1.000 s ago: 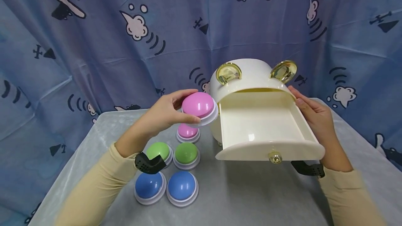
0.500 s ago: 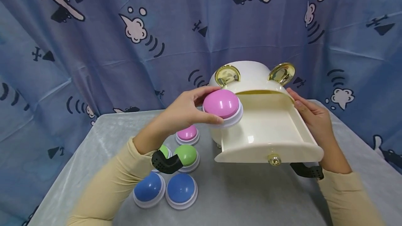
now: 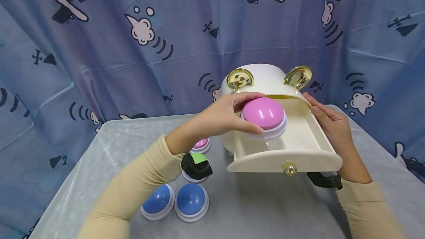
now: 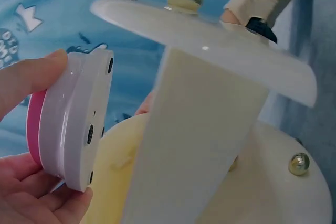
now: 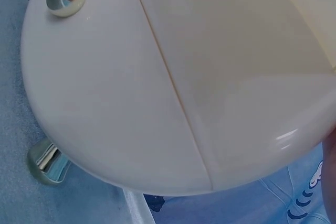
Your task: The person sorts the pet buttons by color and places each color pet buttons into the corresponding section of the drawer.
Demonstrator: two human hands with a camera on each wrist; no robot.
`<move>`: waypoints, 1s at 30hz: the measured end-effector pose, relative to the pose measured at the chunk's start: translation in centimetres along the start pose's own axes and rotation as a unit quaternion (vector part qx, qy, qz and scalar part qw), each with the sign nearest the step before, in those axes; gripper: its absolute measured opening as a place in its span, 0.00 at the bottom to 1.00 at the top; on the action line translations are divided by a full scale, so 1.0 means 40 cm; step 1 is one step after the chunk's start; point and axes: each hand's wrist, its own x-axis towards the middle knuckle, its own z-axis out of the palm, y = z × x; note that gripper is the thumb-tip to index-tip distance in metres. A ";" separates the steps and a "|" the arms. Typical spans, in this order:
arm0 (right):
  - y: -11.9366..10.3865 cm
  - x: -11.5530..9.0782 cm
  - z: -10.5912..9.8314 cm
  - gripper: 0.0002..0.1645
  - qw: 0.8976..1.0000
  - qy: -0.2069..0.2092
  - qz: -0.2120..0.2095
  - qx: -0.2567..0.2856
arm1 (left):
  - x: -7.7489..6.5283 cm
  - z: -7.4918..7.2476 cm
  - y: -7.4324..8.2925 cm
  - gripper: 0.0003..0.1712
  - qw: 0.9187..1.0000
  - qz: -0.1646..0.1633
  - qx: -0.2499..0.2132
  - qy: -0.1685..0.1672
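My left hand (image 3: 220,117) grips a pink dome push button (image 3: 263,111) by its white base, held over the pulled-out drawer (image 3: 282,159). In the left wrist view, the thumb and fingers clasp the rim of the push button (image 4: 71,119), beside the drawer wall. The drawer belongs to a rounded white box (image 3: 265,75) with two gold ears. Straight fingers of my right hand (image 3: 335,128) rest against the box's right side by the drawer opening. The right wrist view is mostly filled by the box's white side (image 5: 105,77).
On the grey tablecloth (image 3: 252,209) stand two blue push buttons, the nearer to the box (image 3: 190,198) fully visible. A green one (image 3: 199,158) and another pink one (image 3: 201,143) are partly behind the left wrist. A patterned blue curtain (image 3: 186,17) hangs behind.
My left hand has carried the pink push button rightward, from beside the box to over the drawer. The right hand has stayed at the box's side.
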 end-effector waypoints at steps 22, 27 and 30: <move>-0.010 -0.005 0.004 0.25 1.000 0.010 0.020 -0.003 | 0.115 0.047 0.037 0.44 0.992 -0.024 0.089 -0.087; -0.011 -0.005 0.006 0.25 1.000 0.009 0.024 -0.008 | 0.126 0.061 0.038 0.42 0.992 -0.019 0.070 -0.107; -0.010 -0.005 0.006 0.26 1.000 0.005 0.024 -0.004 | 0.132 0.068 0.036 0.41 0.991 -0.018 0.057 -0.116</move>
